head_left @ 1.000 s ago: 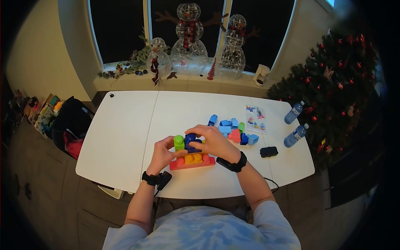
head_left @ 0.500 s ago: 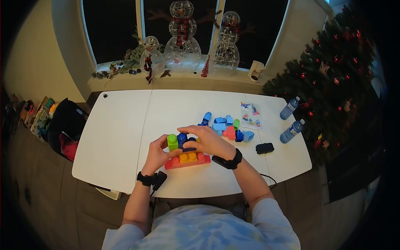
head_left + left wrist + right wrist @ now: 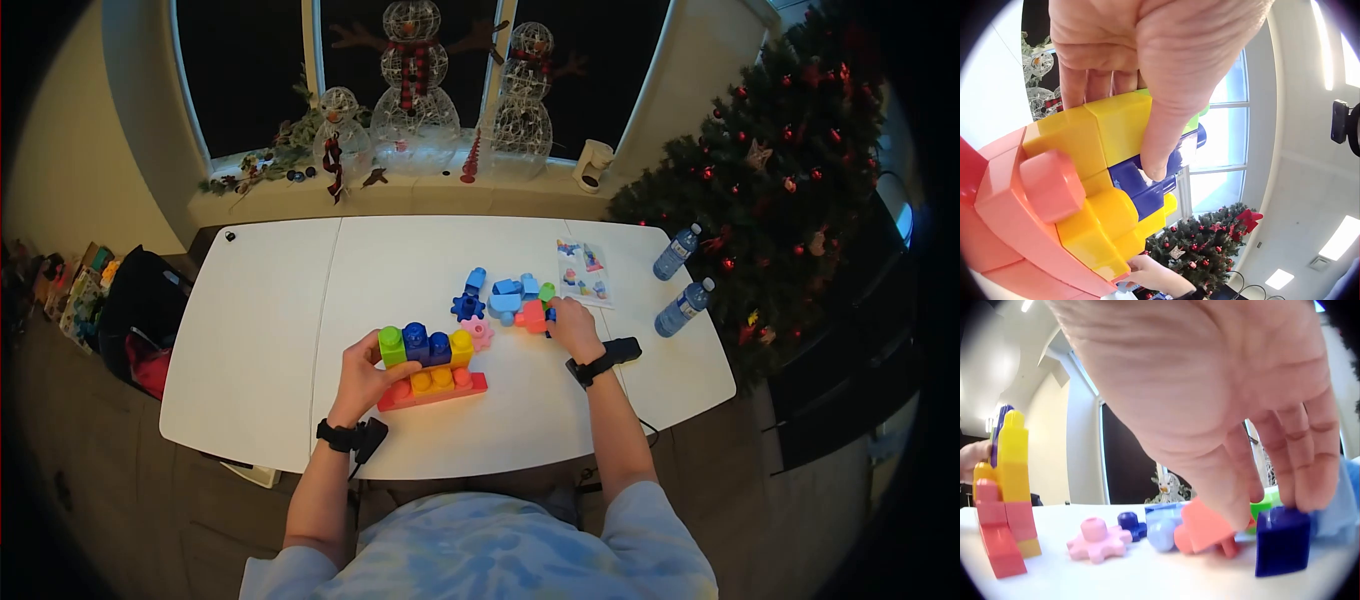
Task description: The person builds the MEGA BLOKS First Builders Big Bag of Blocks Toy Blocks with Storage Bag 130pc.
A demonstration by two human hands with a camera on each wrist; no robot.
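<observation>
The left hand (image 3: 362, 380) grips a stepped block build, its thumb lying on a dark blue block (image 3: 1141, 190) and its fingers behind. Along the build's top row are a green block (image 3: 392, 348), dark blue blocks and a yellow block (image 3: 461, 349); orange-yellow blocks and a red base (image 3: 432, 397) sit lower in front. Over the loose blocks to the right, the right hand (image 3: 576, 330) has its fingertips at the top of a dark blue block (image 3: 1282, 542). Its thumb is beside a coral-red block (image 3: 1205, 524), and the fingers are fairly straight.
A pink gear piece (image 3: 480, 333) lies between the build and the light blue blocks (image 3: 505, 300). Behind them is a picture sheet (image 3: 586, 275). Two water bottles (image 3: 684, 308) and a black case (image 3: 624, 350) are at the right.
The right hand has left the build and moved right to the loose blocks, uncovering the yellow block and the pink gear. The left hand stays on the build. The head view has shifted.
</observation>
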